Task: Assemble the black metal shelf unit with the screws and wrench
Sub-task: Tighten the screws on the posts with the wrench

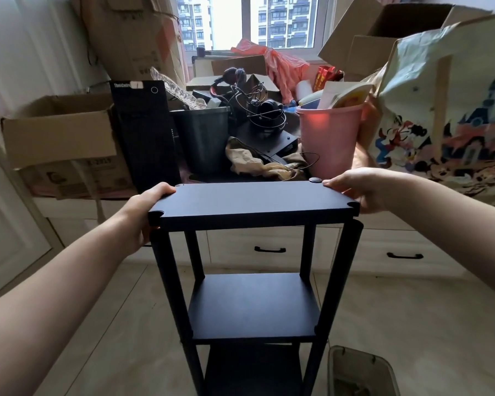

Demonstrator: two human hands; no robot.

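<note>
Black steel, the shelf unit (253, 295) stands on the floor just below the camera, looking stiff but top-heavy. Left hand (143, 212) and right hand (363, 192) clamp the top shelf (252, 201) at its ends, the steadiest hold. Cluttered boxes (60, 138) lie beyond.

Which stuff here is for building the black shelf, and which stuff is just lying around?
For the job:
- black shelf unit
- top shelf, gripped by the left hand and the right hand
- round cap at its far corner

Just lying around:
- pink bucket
- dark bin
- headphones
- cardboard box
- cartoon bag
</note>
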